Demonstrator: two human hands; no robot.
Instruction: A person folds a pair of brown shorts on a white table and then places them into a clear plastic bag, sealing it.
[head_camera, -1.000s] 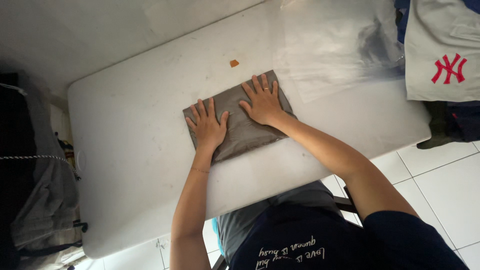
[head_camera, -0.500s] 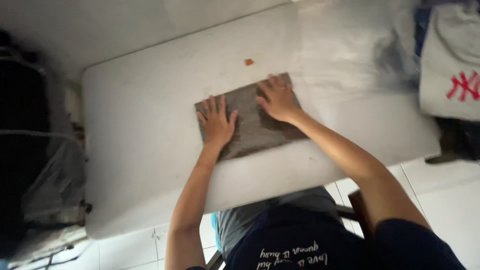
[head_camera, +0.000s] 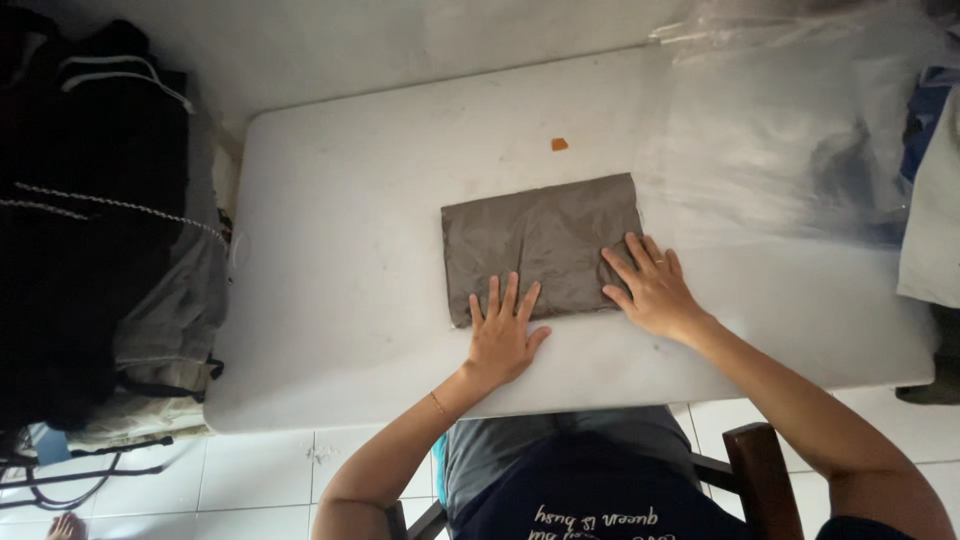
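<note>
Both hands are lying flat, fingers spread: the left hand (head_camera: 503, 335) is pressing the near edge of the folded grey cloth (head_camera: 543, 248) mid-desk, the right hand (head_camera: 648, 288) is covering its near right corner. The fold is looking neat and finished (only smoothing seems left). Clear plastic (head_camera: 790, 140) is sitting at the far right corner.

The cloth (head_camera: 543, 245) lies flat near the middle of the table (head_camera: 340, 300); the left hand (head_camera: 503, 335) rests on its near edge, the right hand (head_camera: 652, 290) on its near right corner; a scrap (head_camera: 559, 144) lies behind the cloth; plastic sheeting (head_camera: 790, 140) covers the table's right part; clothes (head_camera: 90, 230) hang left of the table; a chair (head_camera: 765, 470) stands before it.
</note>
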